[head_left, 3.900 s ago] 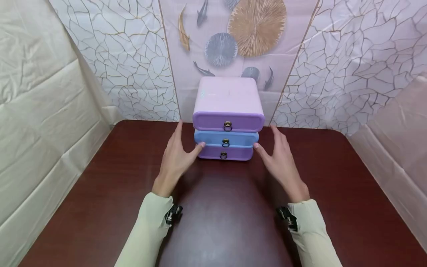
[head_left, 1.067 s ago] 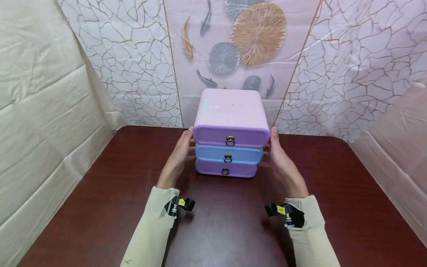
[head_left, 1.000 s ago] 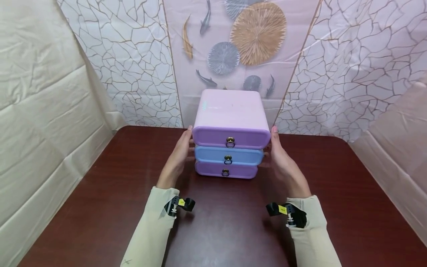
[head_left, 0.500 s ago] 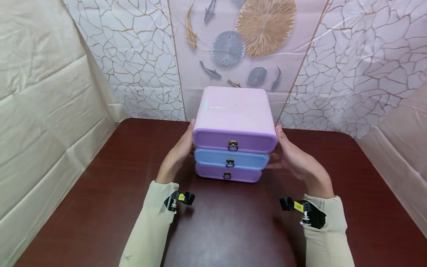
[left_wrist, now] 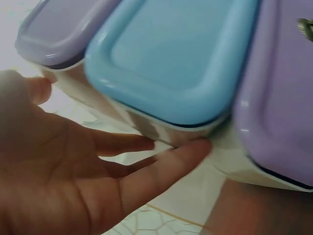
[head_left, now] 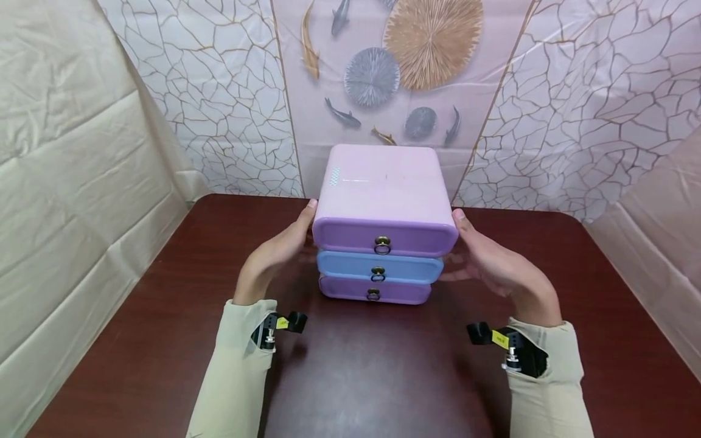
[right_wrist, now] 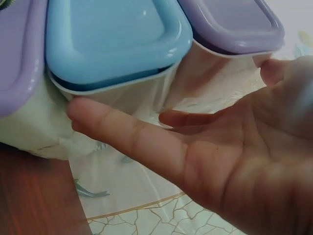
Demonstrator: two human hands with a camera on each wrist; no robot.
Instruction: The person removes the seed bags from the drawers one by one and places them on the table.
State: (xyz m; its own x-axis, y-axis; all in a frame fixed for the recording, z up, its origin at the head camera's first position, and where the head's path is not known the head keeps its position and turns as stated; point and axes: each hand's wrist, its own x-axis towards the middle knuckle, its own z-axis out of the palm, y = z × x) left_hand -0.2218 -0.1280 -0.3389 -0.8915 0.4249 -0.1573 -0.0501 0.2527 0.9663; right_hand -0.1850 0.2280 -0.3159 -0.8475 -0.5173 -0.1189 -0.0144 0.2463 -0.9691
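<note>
A small three-tier drawer organizer (head_left: 386, 182) stands on the table, with a pale pink top. Its front has a purple top drawer (head_left: 350, 236), a blue middle drawer (head_left: 350, 265) and a purple bottom drawer (head_left: 345, 288), each with a ring pull, all closed. My left hand (head_left: 279, 249) lies along its left side, fairly straight fingers touching the casing near the blue drawer in the left wrist view. On the opposite side, my right hand (head_left: 498, 261) has its thumb at the top drawer's edge and extended fingers against the casing. The head view partly hides the fingertips behind the organizer.
The dark red-brown table (head_left: 361, 371) has its back edge behind the organizer. A patterned cloth (head_left: 219, 103) hangs at the back, with beige cloth (head_left: 71, 182) on the left and more cloth on the right.
Both hands have closed in from beside the organizer to touch its sides. The organizer has slid forward, nearer to me, and both wrists have swung outward.
</note>
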